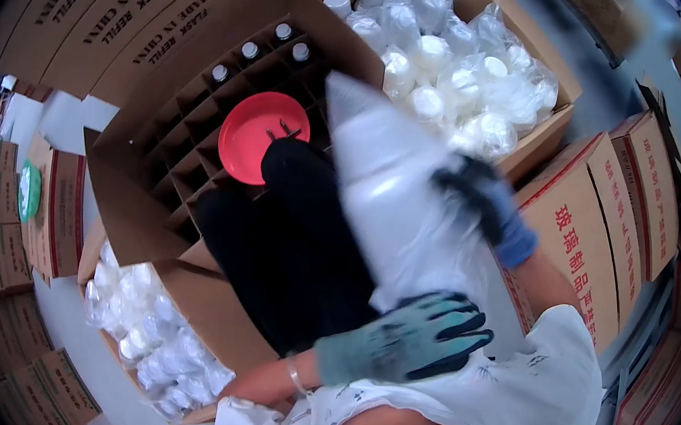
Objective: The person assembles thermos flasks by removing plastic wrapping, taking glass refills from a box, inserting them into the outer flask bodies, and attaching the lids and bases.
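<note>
the right hand grasps a tilted plastic-wrapped bundle, the left hand at its near end, grip unclear.

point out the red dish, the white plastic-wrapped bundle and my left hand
red dish (242,131): head view, bare inside surface
white plastic-wrapped bundle (403,199): head view, middle of the wrapped side
left hand (399,340): head view, back of the green-grey glove
</note>
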Demonstrator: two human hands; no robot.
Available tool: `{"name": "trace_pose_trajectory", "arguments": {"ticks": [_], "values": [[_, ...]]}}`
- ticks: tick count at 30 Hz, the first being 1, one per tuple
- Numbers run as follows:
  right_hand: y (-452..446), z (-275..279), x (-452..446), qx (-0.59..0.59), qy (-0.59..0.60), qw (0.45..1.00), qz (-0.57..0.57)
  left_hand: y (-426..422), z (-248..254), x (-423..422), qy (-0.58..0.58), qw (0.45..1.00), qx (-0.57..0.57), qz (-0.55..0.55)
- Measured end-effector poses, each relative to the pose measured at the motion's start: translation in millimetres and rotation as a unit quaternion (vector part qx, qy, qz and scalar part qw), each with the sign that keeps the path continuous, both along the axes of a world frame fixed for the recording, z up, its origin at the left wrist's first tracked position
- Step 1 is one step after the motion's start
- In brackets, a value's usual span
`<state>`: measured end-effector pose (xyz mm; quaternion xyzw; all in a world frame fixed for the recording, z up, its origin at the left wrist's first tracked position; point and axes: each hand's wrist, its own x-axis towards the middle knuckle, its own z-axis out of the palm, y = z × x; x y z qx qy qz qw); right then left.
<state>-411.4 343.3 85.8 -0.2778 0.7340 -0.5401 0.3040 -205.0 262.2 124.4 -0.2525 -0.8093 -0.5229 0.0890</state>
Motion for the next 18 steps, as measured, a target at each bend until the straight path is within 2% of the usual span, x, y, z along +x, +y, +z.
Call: {"name": "trace_pose_trajectory", "arguments": {"ticks": [1, 2, 3, 4, 5, 6, 7, 8, 9, 11, 13, 14, 16, 18], "values": [[0.1, 10.9, -41.5, -0.021, 0.156, 0.987, -0.007, -30.9, 17.8, -5.4, 0.042, 0.996, -0.048, 0.057], [0.2, 19.2, -82.7, -0.029, 0.367, 0.93, 0.003, -64.0, 31.0, -11.1, 0.005, 0.994, -0.056, 0.091], [-5.1, 29.7, -117.0, -0.036, 0.48, 0.876, -0.015, -88.6, 24.2, -9.2, -0.019, 0.984, -0.005, 0.178], [-31.8, 37.9, -144.5, -0.066, 0.224, 0.953, -0.193, -107.6, 5.8, -7.0, -0.037, 0.962, 0.012, 0.269], [-53.6, 43.0, -171.4, -0.1, 0.209, 0.942, -0.243, -121.8, -5.5, -14.8, -0.059, 0.938, -0.02, 0.34], [-71.7, 20.3, -219.2, -0.221, 0.225, 0.92, -0.234, -128.9, -15.1, -24.0, -0.06, 0.923, -0.059, 0.376], [-92.3, -4.1, -281.5, -0.181, 0.282, 0.903, -0.27, -134.0, -24.3, -33.9, -0.058, 0.905, -0.098, 0.411], [-115.9, -9.4, -309.5, -0.213, 0.199, 0.922, -0.256, -137.6, -33.1, -46.5, -0.058, 0.894, -0.149, 0.418], [-138.7, -38.2, -360.9, -0.255, 0.033, 0.935, -0.244, -138.6, -42.7, -59.5, -0.058, 0.881, -0.199, 0.425], [-175.5, -110.4, -454.5, -0.131, 0.179, 0.892, -0.394, -131.8, -60.2, -78.4, -0.076, 0.83, -0.307, 0.461], [-194.7, -120.0, -453.1, -0.126, 0.17, 0.891, -0.403, -135.7, -62.5, -87.5, -0.081, 0.841, -0.29, 0.45], [-200.6, -143.4, -463.7, -0.137, 0.125, 0.891, -0.413, -140.4, -66.1, -88.0, -0.084, 0.84, -0.288, 0.452], [-194.9, -229.4, -516.9, -0.069, 0.163, 0.894, -0.411, -147.9, -70.6, -85.9, -0.1, 0.835, -0.295, 0.453], [-192.5, -253.7, -518.8, 0.068, 0.129, 0.896, -0.42, -153.8, -69.4, -84.6, -0.142, 0.827, -0.304, 0.451]]}}
